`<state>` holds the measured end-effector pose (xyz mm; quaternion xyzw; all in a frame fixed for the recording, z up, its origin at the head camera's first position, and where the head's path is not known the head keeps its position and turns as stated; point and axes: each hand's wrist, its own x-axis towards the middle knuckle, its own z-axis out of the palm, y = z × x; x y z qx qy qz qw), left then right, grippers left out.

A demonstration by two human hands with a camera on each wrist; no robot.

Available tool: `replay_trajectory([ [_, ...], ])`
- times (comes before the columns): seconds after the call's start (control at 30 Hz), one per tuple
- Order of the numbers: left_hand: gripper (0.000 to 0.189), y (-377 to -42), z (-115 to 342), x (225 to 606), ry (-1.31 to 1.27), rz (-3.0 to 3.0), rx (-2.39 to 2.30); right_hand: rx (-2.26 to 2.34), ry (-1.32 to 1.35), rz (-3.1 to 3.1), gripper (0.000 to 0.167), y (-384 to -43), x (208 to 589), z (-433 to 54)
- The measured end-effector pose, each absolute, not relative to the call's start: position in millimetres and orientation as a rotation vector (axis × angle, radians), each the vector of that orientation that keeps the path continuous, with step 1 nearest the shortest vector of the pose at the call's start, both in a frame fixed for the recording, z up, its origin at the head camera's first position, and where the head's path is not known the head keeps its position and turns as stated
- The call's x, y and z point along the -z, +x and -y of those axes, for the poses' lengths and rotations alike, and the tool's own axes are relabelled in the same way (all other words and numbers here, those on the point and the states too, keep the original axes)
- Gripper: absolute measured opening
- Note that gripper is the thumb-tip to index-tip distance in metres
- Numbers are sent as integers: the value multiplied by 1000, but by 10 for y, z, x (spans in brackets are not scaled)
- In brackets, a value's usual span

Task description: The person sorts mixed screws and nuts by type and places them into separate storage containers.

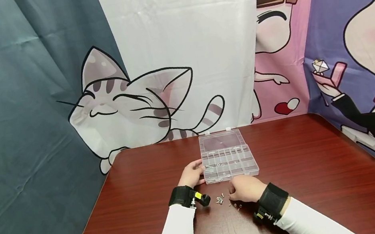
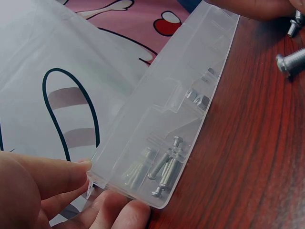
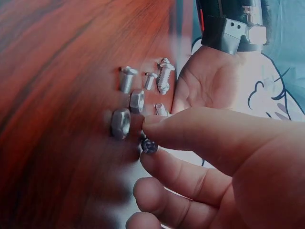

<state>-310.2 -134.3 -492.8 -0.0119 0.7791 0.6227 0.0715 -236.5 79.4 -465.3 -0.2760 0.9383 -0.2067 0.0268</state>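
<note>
A clear plastic compartment box stands on the table with its lid folded back. My left hand holds its left end, the thumb at the upper edge and other fingers lower on the side wall. Long screws and nuts show through the clear wall. In front of the box, my right hand is low over the table. Between its thumb and index fingertips, it pinches a small screw, its round head showing. Two hex nuts lie close by the fingertips.
Loose screws lie in a small group between the two hands. More small hardware lies beside the right hand. The reddish-brown table reaches back to printed curtains. Both wrists carry black camera straps.
</note>
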Motion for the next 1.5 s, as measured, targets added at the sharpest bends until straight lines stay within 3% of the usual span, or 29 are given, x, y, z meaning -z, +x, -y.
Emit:
replay_trajectory([
  [0.17, 44, -3100, 1362, 4916, -52, -2354, -1863, 657, -833, -2882, 23, -2420, 4659, -803],
  [0.5, 43, -3097, 1390, 4917, -60, -2329, -1888, 900, -779, -2994, 18, -2661, 4502, -892],
  [0.73, 42, -3119, 1359, 4930, -52, -2323, -1883, 1084, -549, -3074, 3, -2821, 4329, -977],
  [1.07, 44, -3086, 1354, 4899, -35, -2335, -1858, 1219, -256, -3033, 10, -3085, 4354, -1138],
  [1.5, 44, -3065, 1355, 4933, -50, -2304, -1903, 1141, -254, -3016, 9, -3193, 4561, -1104],
])
